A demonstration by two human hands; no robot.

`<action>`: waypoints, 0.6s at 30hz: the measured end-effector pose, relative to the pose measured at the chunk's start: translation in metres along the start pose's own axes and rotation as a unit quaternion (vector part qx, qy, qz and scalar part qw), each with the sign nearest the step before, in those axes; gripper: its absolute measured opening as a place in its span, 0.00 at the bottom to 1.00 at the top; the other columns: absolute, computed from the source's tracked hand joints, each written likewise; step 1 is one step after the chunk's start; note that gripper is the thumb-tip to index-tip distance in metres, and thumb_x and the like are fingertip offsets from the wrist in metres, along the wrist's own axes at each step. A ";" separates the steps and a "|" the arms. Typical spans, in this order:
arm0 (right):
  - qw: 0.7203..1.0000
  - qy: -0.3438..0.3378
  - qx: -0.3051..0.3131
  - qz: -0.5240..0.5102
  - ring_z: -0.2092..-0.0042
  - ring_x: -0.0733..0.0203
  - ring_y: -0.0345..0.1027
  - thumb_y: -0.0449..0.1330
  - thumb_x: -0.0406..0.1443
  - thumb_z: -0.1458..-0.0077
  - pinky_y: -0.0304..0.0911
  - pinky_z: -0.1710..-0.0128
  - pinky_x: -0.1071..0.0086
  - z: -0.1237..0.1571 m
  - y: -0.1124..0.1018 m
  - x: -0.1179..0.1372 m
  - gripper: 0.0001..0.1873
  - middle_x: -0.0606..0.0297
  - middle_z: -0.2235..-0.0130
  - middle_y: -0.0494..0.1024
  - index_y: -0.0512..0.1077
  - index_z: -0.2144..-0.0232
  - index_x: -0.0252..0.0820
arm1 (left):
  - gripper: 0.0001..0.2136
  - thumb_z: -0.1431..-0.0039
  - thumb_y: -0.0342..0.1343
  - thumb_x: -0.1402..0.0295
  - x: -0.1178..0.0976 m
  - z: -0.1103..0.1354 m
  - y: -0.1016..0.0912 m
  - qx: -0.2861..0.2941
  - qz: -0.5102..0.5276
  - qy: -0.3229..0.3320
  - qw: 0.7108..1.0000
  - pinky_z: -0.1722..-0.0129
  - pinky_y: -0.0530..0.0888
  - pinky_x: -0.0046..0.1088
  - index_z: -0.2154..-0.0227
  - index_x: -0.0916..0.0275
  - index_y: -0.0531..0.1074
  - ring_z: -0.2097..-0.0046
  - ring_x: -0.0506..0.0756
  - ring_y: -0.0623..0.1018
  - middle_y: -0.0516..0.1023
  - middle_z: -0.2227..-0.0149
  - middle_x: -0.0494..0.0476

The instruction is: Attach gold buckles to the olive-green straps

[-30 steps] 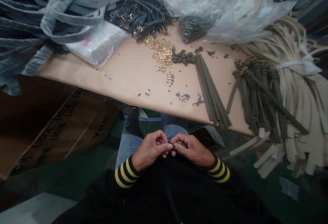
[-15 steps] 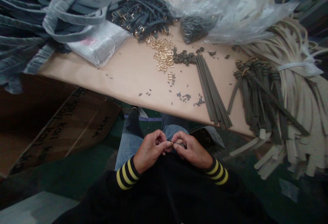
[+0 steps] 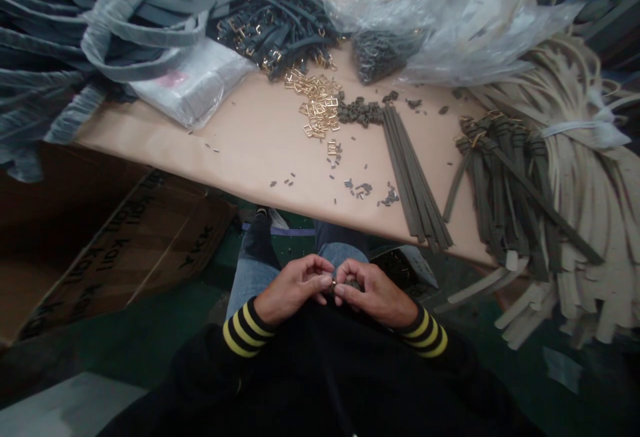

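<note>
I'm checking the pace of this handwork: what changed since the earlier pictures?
The fingers of the left hand look slightly straighter around the small piece shared with the right hand; nothing visibly taken up or let go. Gold buckles and olive straps stayed put.

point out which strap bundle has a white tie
The long beige flat-strap bundle at the far right: a white band cinches it. The olive straps with gold buckles, flat olive strips and dark blue buckled straps show none.

Fingers (image 3: 349, 267) mostly hide a small gold piece (image 3: 334, 283).
</note>
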State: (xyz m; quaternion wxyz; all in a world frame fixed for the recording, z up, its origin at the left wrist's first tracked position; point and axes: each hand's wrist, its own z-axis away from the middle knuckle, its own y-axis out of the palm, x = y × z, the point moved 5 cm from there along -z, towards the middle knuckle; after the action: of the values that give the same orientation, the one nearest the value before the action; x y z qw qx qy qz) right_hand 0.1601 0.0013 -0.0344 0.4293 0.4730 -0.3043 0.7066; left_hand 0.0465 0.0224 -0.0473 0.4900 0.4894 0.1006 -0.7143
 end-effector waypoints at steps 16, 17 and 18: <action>0.997 -0.014 0.070 -0.018 0.79 0.72 0.59 0.50 0.38 0.48 0.56 0.79 0.77 0.002 0.008 0.007 0.09 0.66 0.75 0.68 0.56 0.73 0.39 | 0.15 0.63 0.63 0.69 0.004 0.002 0.012 0.103 0.171 -0.041 0.979 0.83 0.66 0.15 0.76 0.66 0.60 0.77 0.47 0.72 0.71 0.79 0.50; 0.997 -0.017 0.074 -0.015 0.78 0.71 0.60 0.50 0.38 0.47 0.56 0.78 0.77 0.002 0.008 0.007 0.09 0.65 0.74 0.68 0.55 0.73 0.39 | 0.15 0.62 0.63 0.69 0.003 0.002 0.012 0.100 0.174 -0.039 0.979 0.84 0.66 0.15 0.76 0.66 0.60 0.77 0.47 0.72 0.71 0.80 0.50; 0.997 -0.019 0.076 -0.009 0.77 0.71 0.61 0.49 0.38 0.47 0.57 0.77 0.76 0.003 0.008 0.007 0.08 0.65 0.74 0.68 0.55 0.73 0.39 | 0.15 0.62 0.63 0.69 0.002 0.002 0.011 0.096 0.177 -0.038 0.979 0.84 0.66 0.15 0.77 0.66 0.60 0.77 0.47 0.72 0.70 0.80 0.50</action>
State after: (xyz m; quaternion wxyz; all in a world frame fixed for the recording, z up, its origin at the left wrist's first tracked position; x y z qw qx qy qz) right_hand 0.1526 -0.0023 -0.0270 0.3924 0.5201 -0.2538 0.7149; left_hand 0.0539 0.0146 -0.0445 0.5633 0.5165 -0.0751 -0.6406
